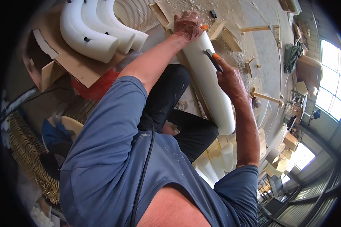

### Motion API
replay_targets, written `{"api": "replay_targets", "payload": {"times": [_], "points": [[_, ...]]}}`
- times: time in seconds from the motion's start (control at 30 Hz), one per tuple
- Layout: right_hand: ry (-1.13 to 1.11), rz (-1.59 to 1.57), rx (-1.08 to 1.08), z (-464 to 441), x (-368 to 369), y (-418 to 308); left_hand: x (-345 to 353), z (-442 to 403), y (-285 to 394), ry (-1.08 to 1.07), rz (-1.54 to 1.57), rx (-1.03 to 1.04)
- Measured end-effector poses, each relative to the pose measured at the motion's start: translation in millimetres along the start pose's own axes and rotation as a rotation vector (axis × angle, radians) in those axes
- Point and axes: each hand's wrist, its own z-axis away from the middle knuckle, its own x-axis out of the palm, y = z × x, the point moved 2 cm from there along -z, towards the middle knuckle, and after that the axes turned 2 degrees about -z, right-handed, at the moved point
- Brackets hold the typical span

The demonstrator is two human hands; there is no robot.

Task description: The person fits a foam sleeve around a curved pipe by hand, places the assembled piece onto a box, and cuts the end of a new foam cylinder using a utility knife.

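A long white cylinder [210, 85], apparently foam, lies along a wooden board in front of my knees. My left hand [187, 25] is closed over its far end with bent fingers, and a small orange piece shows beside them. In my right hand [230, 79] is a dark flat-bladed tool [213, 59], held against or just over the cylinder's right side. An orange patch sits at the fingertips on the tool; whether it belongs to the tool or covers a finger, I cannot tell.
Curved white tubes [89, 34] with black pegs lie on cardboard [77, 70] at upper left. Wooden blocks [231, 39], a small black object [213, 14] and pale shavings are scattered beyond the cylinder. More white cylinders [227, 157] lie below it.
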Motion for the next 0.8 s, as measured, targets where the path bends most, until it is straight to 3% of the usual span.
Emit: {"api": "replay_targets", "payload": {"times": [0.2, 0.47, 0.63, 0.8], "points": [[-0.004, 0.049, 0.064, -38, 49, 20, 4, 3, -3, 0.021, 0.007, 0.026], [-0.002, 0.045, -0.032, 17, 14, 24, -3, 5, -3, 0.007, 0.0, 0.052], [-0.025, 0.105, 0.065, -19, 53, 29, 2, 1, -8, 0.039, 0.003, 0.055], [-0.027, 0.039, 0.074, -18, 41, 34, -21, 3, 29, 0.116, -0.092, 0.115]]}}
